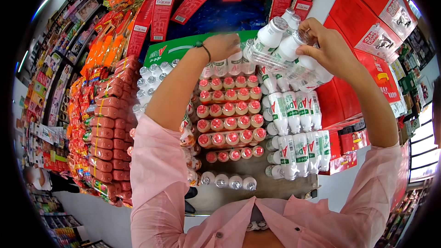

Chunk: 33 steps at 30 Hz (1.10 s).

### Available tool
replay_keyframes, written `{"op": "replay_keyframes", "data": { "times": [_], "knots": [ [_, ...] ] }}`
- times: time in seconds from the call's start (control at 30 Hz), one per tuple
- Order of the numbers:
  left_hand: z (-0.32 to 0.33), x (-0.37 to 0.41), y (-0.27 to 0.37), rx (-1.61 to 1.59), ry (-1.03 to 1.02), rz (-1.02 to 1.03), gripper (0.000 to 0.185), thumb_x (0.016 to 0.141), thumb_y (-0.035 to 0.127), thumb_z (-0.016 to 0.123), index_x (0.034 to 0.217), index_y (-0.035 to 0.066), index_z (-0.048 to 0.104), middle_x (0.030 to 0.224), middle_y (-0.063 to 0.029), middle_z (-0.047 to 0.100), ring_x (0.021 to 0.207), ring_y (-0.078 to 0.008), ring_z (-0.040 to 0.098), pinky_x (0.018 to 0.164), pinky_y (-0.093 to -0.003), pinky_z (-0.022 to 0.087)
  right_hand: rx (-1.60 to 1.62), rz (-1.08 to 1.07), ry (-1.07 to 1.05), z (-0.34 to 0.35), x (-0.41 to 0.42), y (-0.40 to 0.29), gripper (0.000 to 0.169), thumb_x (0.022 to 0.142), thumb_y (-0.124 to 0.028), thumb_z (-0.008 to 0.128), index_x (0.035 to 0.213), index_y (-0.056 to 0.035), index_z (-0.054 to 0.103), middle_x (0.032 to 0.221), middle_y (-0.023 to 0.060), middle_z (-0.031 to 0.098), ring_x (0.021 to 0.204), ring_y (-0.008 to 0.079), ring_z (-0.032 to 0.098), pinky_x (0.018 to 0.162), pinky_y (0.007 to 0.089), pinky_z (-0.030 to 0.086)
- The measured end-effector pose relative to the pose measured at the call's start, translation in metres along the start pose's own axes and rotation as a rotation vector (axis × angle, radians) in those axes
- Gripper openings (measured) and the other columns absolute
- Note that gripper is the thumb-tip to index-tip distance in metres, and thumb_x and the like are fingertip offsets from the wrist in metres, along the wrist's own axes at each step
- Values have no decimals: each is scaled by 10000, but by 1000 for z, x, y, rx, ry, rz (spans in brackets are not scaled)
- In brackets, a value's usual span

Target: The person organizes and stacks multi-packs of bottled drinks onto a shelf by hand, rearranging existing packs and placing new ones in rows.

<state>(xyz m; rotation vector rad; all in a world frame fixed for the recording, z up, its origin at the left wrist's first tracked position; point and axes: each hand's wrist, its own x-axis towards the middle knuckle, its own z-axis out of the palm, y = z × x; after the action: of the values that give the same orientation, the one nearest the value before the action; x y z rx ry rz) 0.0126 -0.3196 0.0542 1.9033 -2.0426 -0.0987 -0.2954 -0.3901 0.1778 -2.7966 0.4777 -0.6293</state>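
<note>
My right hand point(322, 46) pinches the neck of a white plastic bottle in a clear shrink-wrapped pack of milk drink bottles point(275, 46). That pack is tilted and raised over other packs at the right of the display. My left hand point(222, 47) is slightly blurred, its fingers curled down at the top of a row of white bottles point(220, 67) with green and red print. Whether those fingers grip a bottle neck cannot be told. Directly below stand several rows of brown bottles with red foil caps point(229, 110). More white bottle packs point(299, 113) lie on their sides at the right.
Behind the bottles are a green carton panel point(165, 53) and upright red cartons point(163, 10). Stacked red boxes point(370, 3) border the right side. Packed sausages point(103, 127) are piled at the left. A person point(38, 179) stands in the aisle at the far left.
</note>
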Motion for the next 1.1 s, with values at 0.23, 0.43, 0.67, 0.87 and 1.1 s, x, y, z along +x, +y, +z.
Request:
{"op": "replay_keyframes", "data": {
  "times": [0.23,0.43,0.67,0.87,1.1],
  "knots": [
    [-13,14,-2,23,-88,-66,464,789,373,716,1123,83,577,1088,-161,649,1006,-357,611,841,-429,476,58,-44,-49,13,1,-11,361,819,-200,712,1058,-37,495,817,188,653,765,359,638,652,412,469],
    [-16,26,-22,-65,-203,-17,426,816,244,713,1198,98,591,1131,-169,642,1007,-333,616,850,-372,475,61,-101,-72,29,1,-13,379,808,-204,715,1070,-42,494,796,183,652,762,364,638,646,420,471],
    [-4,33,-29,-8,-174,-19,406,946,310,575,1274,72,559,1216,-168,617,1127,-295,584,956,-341,445,26,-164,-260,73,38,-15,445,784,-241,727,1125,-75,494,863,174,658,839,366,632,700,449,468],
    [-5,1,-85,-416,134,-217,480,986,402,484,1261,16,559,1228,-132,608,1156,-211,554,983,-324,416,37,-280,-392,118,93,-28,434,777,-243,729,1135,-87,540,940,163,672,891,359,637,738,436,478],
    [-13,-60,-65,-435,298,-554,626,974,505,425,1231,-51,555,1165,-205,619,1127,-244,563,971,-315,403,-39,-71,-478,164,135,-9,419,858,-233,633,1244,-88,562,1082,179,660,1010,347,628,838,439,497]
  ]
}}
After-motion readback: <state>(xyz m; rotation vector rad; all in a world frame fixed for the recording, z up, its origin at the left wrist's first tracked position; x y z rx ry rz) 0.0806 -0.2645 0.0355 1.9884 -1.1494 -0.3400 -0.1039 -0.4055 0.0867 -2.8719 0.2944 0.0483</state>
